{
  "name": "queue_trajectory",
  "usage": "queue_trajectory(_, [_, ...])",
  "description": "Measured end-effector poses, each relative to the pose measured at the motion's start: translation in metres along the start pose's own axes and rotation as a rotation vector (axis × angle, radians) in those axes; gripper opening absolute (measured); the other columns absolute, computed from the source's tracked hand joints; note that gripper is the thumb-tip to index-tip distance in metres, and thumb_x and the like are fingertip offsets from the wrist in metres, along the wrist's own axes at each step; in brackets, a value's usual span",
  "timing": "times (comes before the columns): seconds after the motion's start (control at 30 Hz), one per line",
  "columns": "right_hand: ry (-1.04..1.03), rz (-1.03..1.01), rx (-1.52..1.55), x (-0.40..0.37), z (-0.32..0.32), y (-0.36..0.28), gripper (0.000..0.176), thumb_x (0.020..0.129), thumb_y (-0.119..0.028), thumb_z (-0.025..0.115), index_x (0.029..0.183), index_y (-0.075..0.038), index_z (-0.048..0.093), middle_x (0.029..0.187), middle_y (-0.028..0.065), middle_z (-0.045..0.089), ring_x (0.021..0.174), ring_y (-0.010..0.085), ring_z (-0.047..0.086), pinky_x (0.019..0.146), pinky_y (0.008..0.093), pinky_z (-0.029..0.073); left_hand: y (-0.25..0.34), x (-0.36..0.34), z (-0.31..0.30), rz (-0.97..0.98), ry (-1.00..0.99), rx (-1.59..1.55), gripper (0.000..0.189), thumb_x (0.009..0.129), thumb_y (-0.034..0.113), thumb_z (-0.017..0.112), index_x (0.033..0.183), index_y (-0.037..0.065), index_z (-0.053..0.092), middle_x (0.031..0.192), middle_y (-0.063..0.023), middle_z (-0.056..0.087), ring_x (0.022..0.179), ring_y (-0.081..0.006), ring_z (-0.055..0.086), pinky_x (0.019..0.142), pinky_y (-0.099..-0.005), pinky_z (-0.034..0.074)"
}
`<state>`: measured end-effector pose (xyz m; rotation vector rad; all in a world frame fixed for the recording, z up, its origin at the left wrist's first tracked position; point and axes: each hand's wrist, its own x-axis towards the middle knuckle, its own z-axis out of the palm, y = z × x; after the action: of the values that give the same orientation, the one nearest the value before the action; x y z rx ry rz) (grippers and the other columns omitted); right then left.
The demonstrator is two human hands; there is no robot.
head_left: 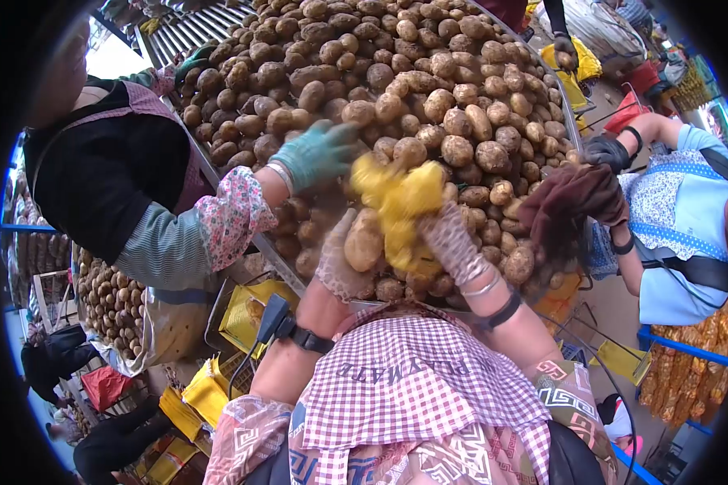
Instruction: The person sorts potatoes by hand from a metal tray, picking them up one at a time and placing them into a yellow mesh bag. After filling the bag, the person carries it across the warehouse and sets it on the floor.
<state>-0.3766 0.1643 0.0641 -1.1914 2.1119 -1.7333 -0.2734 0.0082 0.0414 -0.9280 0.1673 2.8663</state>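
Observation:
A large heap of potatoes (493,153) fills the metal-edged table in front of me. My left hand (341,263), in a patterned glove, is wrapped round a large potato (365,241) at the heap's near edge. Just to its right, my right hand (453,238), in a similar glove, grips a yellow cloth (404,206) that is smeared by motion. The cloth hangs over the potatoes, close to the held potato but with a small gap visible between them.
At the left a co-worker's green-gloved hand (319,153) reaches over the heap near the yellow cloth. A co-worker at the right holds a dark red cloth (570,198). Yellow bags (255,315) hang below the table's left edge.

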Motion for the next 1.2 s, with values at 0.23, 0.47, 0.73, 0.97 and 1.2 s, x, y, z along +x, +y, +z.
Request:
queue_trajectory(0.23, [-0.152,-0.176,-0.119,0.007,0.008,-0.035,0.054,0.073,-0.022,0.080,0.115,0.000,0.054,0.127,0.0170,0.053,0.120,0.0251,0.048,0.101,0.0381,0.040,-0.004,-0.003,-0.024,0.055,-0.309,-0.090,0.044,0.093,0.042,0.048,0.121,0.008,0.054,0.114,-0.0123,0.061,0.105,-0.0280,0.059,0.088,-0.0458,0.052])
queue_trajectory(0.47, [0.241,0.384,0.180,-0.021,0.002,0.007,0.036,0.081,-0.011,0.071,0.113,0.001,0.058,0.109,0.0127,0.062,0.102,0.0233,0.059,0.091,0.0357,0.048,-0.009,-0.010,-0.025,-0.094,-0.329,-0.225,0.057,0.093,0.050,0.042,0.130,0.007,0.045,0.114,-0.0124,0.059,0.102,-0.0278,0.059,0.089,-0.0446,0.050])
queue_trajectory(0.73, [0.592,0.840,0.283,-0.071,-0.026,0.049,0.049,0.086,-0.019,0.067,0.128,-0.003,0.047,0.120,0.0089,0.056,0.105,0.0220,0.058,0.091,0.0369,0.049,0.017,-0.098,-0.103,0.259,-0.169,-0.146,0.056,0.083,0.053,0.057,0.115,0.007,0.058,0.093,-0.0090,0.061,0.072,-0.0223,0.055,0.053,-0.0307,0.042])
queue_trajectory(0.97, [0.700,0.780,0.670,-0.134,-0.103,0.080,0.059,0.086,-0.032,0.068,0.131,-0.004,0.043,0.121,0.0100,0.055,0.107,0.0247,0.057,0.089,0.0414,0.051,0.086,-0.165,-0.247,0.669,0.506,-0.305,0.041,0.086,0.045,0.061,0.102,0.008,0.062,0.093,-0.0109,0.065,0.083,-0.0260,0.064,0.070,-0.0352,0.057])
queue_trajectory(1.2, [0.673,0.437,0.928,-0.122,-0.113,0.014,0.056,0.086,-0.035,0.066,0.130,-0.007,0.046,0.123,0.0097,0.053,0.107,0.0281,0.055,0.085,0.0409,0.051,0.095,-0.149,-0.328,0.687,1.054,0.334,0.041,0.088,0.040,0.061,0.118,0.012,0.054,0.108,-0.0064,0.058,0.091,-0.0186,0.055,0.073,-0.0331,0.049])
